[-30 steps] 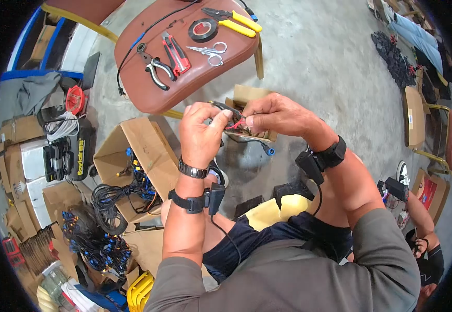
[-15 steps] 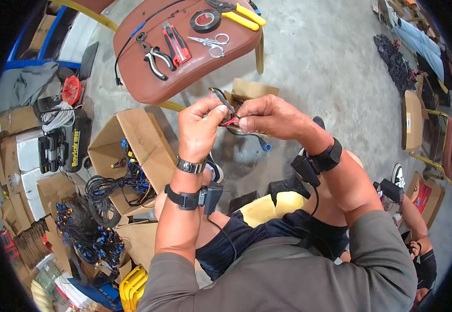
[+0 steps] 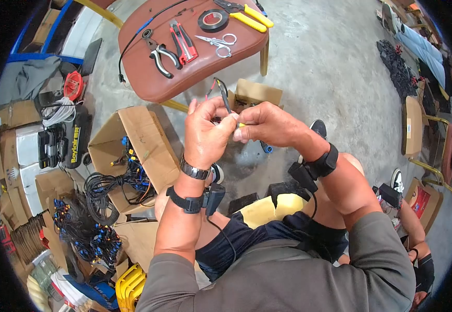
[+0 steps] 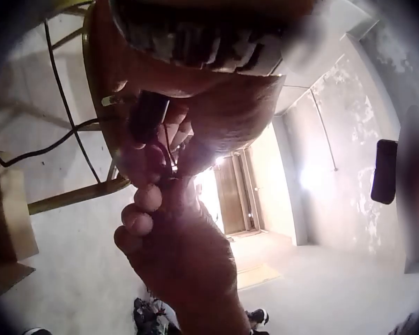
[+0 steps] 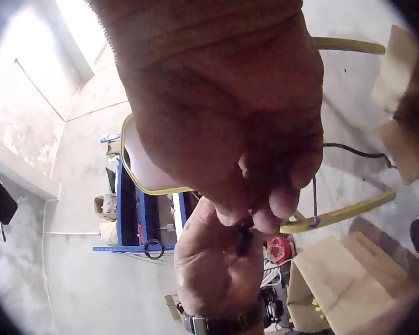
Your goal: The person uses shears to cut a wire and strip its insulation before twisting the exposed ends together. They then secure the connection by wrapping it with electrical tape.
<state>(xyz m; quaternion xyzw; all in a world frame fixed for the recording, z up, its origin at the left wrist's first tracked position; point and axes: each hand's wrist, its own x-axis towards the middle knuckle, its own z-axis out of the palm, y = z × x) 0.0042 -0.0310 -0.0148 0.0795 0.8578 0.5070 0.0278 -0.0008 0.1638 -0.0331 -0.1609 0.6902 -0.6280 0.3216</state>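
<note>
My left hand (image 3: 205, 132) pinches a black cable (image 3: 224, 96) between thumb and fingers. The cable's upper end stands above the knuckles, with a thin red wire (image 3: 210, 91) beside it. Close against the left thumb, my right hand (image 3: 274, 125) pinches a yellow wire end (image 3: 241, 125) at its fingertips. Below the right fingers hangs a blue connector (image 3: 266, 148). In the left wrist view a dark cable piece (image 4: 150, 115) shows in the left hand, with thin wires running to the right fingertips. In the right wrist view the right hand (image 5: 223, 132) largely hides the wires.
On the brown chair seat (image 3: 148, 86) lie pliers (image 3: 159, 57), a red utility knife (image 3: 184, 44), scissors (image 3: 220, 42), black tape (image 3: 213, 21) and yellow-handled wire strippers (image 3: 247, 18). Cardboard boxes (image 3: 148, 140) and bundled cables (image 3: 88, 234) stand at left. Another person's arm (image 3: 413, 221) shows at right.
The black cable has turned more upright in the left hand, and its red wire now sticks up above the fingers. A yellow wire end now shows at the right fingertips, where red wire showed before.
</note>
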